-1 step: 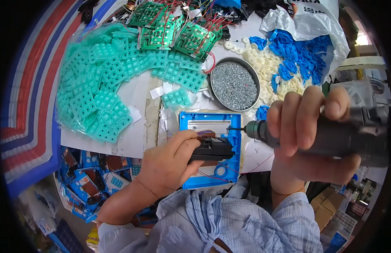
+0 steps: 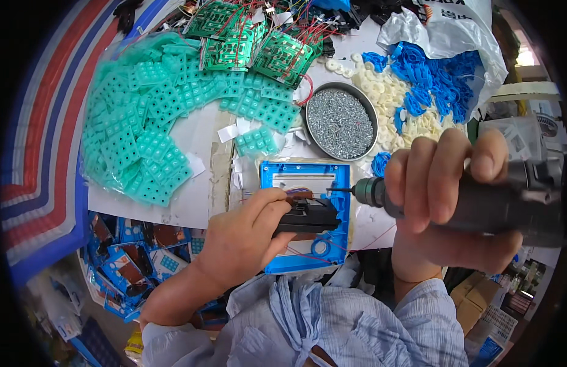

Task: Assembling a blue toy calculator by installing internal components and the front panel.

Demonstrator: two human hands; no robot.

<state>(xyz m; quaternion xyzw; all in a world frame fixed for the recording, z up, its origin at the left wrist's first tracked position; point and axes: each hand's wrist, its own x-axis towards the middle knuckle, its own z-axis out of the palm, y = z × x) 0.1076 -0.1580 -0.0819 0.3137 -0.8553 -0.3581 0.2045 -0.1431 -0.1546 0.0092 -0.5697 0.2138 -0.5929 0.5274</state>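
My left hand (image 2: pixel 240 235) is closed on a black plastic block-shaped part (image 2: pixel 308 217), holding it over a blue plastic casing (image 2: pixel 303 264). My right hand (image 2: pixel 445 202) wraps around a dark power screwdriver (image 2: pixel 473 223) lying sideways. Its thin bit (image 2: pixel 340 189) points left, with the tip above the casing's upper right part. Whether the bit touches anything, I cannot tell. Thin wires (image 2: pixel 299 191) show behind the black part, which hides the middle of the casing.
Beyond the casing stands a round metal bowl (image 2: pixel 314 133) of small screws. Teal keypads (image 2: pixel 137 110) are heaped to the left, green circuit boards (image 2: pixel 228 52) with wires at the back. On the right lie cream discs (image 2: pixel 381 85) and blue plastic pieces (image 2: pixel 427 67) by a white bag (image 2: pixel 461 37).
The screwdriver's bit has shifted very slightly left and down. My left hand and the black part look the same.
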